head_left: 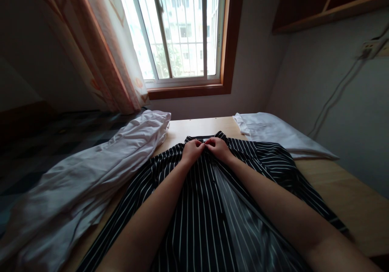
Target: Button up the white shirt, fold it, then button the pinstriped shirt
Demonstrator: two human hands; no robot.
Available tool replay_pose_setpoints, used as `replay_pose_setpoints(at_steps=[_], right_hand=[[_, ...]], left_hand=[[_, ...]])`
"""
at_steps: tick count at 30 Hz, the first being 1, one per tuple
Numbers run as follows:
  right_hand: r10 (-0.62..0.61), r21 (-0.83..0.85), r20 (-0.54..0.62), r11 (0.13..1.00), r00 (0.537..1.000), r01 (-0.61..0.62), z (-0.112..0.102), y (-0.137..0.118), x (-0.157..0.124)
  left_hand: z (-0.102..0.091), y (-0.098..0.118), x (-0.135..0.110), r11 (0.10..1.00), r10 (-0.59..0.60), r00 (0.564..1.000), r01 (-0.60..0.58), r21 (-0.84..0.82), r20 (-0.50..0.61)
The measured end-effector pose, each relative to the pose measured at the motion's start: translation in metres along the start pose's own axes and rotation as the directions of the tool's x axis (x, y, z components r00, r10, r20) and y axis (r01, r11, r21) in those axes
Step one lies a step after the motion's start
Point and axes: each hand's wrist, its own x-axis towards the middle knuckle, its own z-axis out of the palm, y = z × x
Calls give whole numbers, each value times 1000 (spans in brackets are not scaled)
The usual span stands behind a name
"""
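Observation:
A black shirt with thin white stripes (194, 219) lies spread on a light wooden table (349, 199), its collar at the far end. My left hand (192, 149) and my right hand (218, 147) meet at the collar, knuckles almost touching. Both are closed, pinching the shirt's front edges near the top button. The shirt's placket hangs partly open below my right forearm, showing the grey inside.
A pile of white cloth (91, 179) lies along the table's left side. A folded white garment (273, 132) sits at the far right. Beyond are a window (179, 33), a patterned curtain (112, 53), and a cable (337, 94) on the right wall.

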Motion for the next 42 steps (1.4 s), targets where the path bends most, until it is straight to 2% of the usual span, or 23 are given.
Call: replay_pose_setpoints(at_steps=[14, 25, 42], right_hand=[[-48, -39, -7, 998, 999, 48, -1, -2, -1], [-44, -9, -8, 999, 999, 43, -3, -3, -2], [-30, 31, -8, 999, 1000, 30, -4, -6, -2]], left_hand=[[3, -6, 5, 1000, -8, 1000, 7, -21, -27], [4, -11, 8, 991, -32, 999, 27, -134, -34], [4, -9, 9, 977, -71, 995, 55, -205, -73]])
